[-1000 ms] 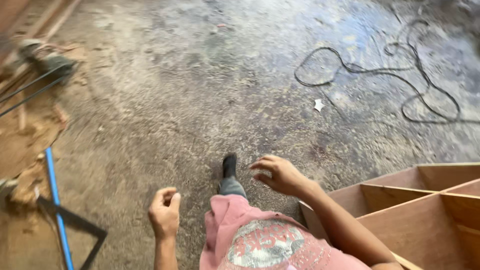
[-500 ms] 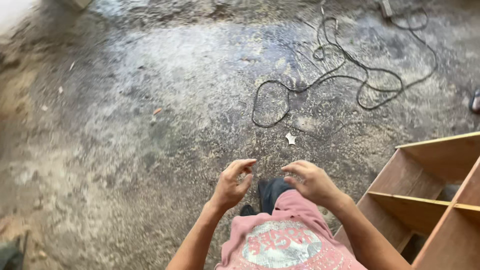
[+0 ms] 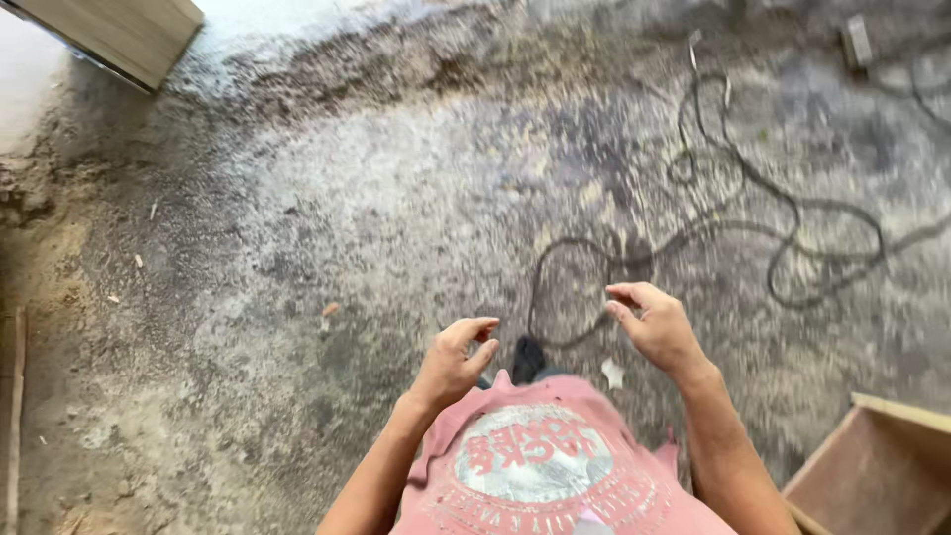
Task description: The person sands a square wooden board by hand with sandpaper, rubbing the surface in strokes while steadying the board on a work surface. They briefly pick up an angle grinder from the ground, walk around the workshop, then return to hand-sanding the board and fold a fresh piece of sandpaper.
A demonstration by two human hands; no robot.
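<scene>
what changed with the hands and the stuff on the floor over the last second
The left hand, low at the side a second ago, rose in front of the chest beside the right hand. The view swung: the black cable slid toward centre, and the wooden shelf unit dropped to the lower right corner. Both hands stay empty, fingers loosely curled, over the concrete floor.

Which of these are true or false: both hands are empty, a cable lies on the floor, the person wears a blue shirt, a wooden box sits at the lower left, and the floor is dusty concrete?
1. Both hands are empty. True: the left hand and right hand hold nothing, fingers loosely curled.
2. A cable lies on the floor. True: it loops ahead of the right hand.
3. The shirt is blue. False: the shirt is pink.
4. A wooden box sits at the lower left. False: the box is at the lower right.
5. The floor is dusty concrete. True.
</scene>
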